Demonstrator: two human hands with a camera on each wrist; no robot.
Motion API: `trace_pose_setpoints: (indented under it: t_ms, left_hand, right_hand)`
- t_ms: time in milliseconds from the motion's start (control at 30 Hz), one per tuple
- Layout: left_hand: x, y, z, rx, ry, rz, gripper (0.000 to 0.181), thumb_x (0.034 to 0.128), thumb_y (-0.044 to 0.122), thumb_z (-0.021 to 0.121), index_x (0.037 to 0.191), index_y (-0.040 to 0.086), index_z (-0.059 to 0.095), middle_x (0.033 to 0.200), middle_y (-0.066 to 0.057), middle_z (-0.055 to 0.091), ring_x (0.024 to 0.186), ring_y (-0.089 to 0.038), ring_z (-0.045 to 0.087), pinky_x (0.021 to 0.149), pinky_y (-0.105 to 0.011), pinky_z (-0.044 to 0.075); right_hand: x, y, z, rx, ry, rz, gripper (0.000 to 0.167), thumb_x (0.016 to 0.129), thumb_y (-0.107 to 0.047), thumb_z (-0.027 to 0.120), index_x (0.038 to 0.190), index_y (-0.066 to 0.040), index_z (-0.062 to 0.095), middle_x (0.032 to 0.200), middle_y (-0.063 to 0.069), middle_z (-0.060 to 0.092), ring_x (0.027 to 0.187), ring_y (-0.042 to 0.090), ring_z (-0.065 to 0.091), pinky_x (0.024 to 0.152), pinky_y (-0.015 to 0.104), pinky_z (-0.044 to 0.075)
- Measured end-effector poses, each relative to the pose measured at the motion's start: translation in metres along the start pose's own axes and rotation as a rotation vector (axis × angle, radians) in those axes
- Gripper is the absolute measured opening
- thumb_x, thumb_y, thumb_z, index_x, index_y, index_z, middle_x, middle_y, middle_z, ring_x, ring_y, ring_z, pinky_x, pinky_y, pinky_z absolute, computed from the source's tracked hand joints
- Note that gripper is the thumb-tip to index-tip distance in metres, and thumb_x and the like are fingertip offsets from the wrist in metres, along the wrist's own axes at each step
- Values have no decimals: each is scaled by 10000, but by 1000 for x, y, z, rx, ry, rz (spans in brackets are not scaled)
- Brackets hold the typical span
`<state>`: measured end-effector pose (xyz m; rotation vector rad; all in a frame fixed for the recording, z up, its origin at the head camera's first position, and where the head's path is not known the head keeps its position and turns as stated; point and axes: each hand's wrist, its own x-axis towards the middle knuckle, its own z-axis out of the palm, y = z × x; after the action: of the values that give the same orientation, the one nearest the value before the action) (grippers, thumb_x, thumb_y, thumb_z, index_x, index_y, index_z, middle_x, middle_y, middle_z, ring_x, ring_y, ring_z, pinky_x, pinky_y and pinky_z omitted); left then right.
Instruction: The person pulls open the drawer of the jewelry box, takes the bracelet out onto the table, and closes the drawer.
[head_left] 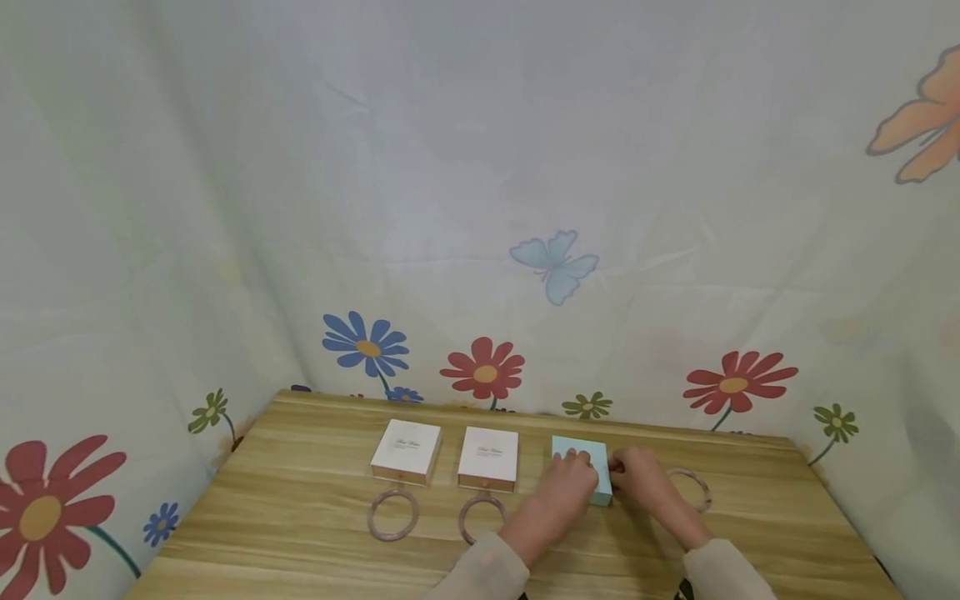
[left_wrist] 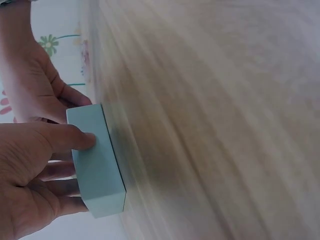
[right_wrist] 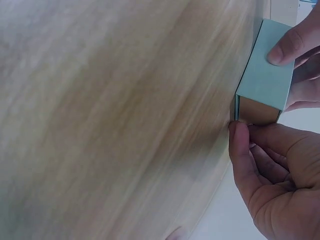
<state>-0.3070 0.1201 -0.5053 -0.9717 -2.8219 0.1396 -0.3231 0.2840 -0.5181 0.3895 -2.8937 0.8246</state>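
A light blue drawer-style gift box [head_left: 594,450] lies on the table. My left hand [head_left: 562,487] grips it, with the thumb [left_wrist: 86,140] on one side face and the other fingers across the top. At the box's brown end [right_wrist: 257,110], my right hand [head_left: 651,482] pinches with thumb and forefinger against the lower edge; what lies between those fingertips is hidden. No gap shows between the brown end and the blue sleeve. Beside my right hand lies a marbled bangle [head_left: 707,490], partly behind the wrist.
Two white gift boxes, a left one [head_left: 407,447] and a middle one [head_left: 488,454], stand in a row at the table's back. In front of them lie a left bangle [head_left: 370,517] and a middle bangle [head_left: 462,525]. A flowered curtain [head_left: 435,250] rises behind the wooden table [head_left: 300,500].
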Motion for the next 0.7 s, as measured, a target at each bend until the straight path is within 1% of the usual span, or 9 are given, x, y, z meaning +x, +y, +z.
trace_pose_setpoints:
  t_ms: [133,233,433,567,700]
  left_hand:
    - [-2,2,-1,25,-2,-11,229,898,226,791,1114,157,763,1154,6,648,1129,-182,603,982,-363,515]
    - [-4,1,-2,16,9,-15,270,898,210,784,1156,137,754,1145,-2,649,1125,-182,604,989,-362,513]
    - [-4,-2,-1,-27,40,-8,219,894,148,768,1112,124,761,1123,-13,652,1115,-183,618,979,-367,518]
    - [-3,-4,0,-34,46,4,240,906,137,750,1145,111,754,1150,-22,659,1163,-196,623,983,-368,523]
    - [-3,-6,2,-26,54,27,245,918,133,728,1161,104,747,1156,-27,660,1165,-196,625,963,-358,529]
  right_hand:
    - [0,1,1,-2,2,-5,178,840,57,721,731,-85,728,638,-46,641,594,68,516,578,257,455]
    - [0,3,2,-13,-5,-9,159,839,48,729,753,-85,733,655,-54,656,617,54,549,604,264,483]
    - [-1,5,0,-36,-6,-53,79,840,22,746,815,-51,733,716,-39,680,682,88,607,652,307,521]
    - [-3,6,0,-63,3,-80,65,828,18,751,841,-43,735,772,-17,706,733,114,637,676,332,537]
    - [-5,7,-2,-74,-3,-83,80,839,12,740,867,-63,743,800,-2,713,746,114,620,680,340,530]
